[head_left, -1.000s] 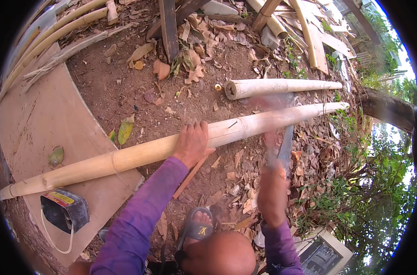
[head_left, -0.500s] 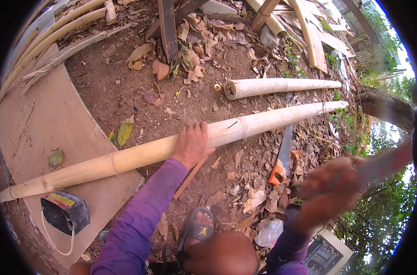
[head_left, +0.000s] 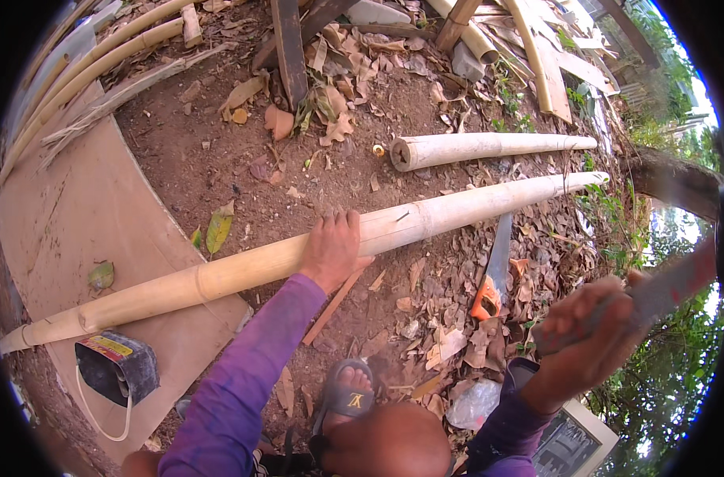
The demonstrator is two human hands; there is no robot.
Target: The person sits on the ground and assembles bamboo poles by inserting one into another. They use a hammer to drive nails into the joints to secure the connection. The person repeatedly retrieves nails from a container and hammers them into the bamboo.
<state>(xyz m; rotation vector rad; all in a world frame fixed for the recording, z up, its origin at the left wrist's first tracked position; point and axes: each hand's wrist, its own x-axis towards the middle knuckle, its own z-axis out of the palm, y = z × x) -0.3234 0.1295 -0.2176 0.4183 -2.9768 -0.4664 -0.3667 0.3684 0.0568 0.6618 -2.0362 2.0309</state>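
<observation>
A long pale bamboo pole [head_left: 274,262] lies slantwise across the ground, from the left edge to the far right. My left hand [head_left: 331,248] grips it near the middle, fingers curled over its far side. Just right of that hand, a small dark nail-like piece [head_left: 402,215] sticks up from the pole beside a joint. Raised at the right, my right hand [head_left: 588,322] is closed round a grey bar-shaped tool [head_left: 670,280] with reddish patches. The tool's far end runs into the dark rim, so its kind is hidden.
A handsaw [head_left: 489,294] with an orange handle lies among dry leaves. Beyond the pole rests a shorter bamboo length [head_left: 489,147]. At left, a black box-like container [head_left: 117,367] with a pale cord sits on a brown board [head_left: 67,215]. A wooden post [head_left: 290,56] stands ahead.
My right hand and the tool have shifted slightly to the right and show less blur. The left hand keeps its place on the bamboo pole.
</observation>
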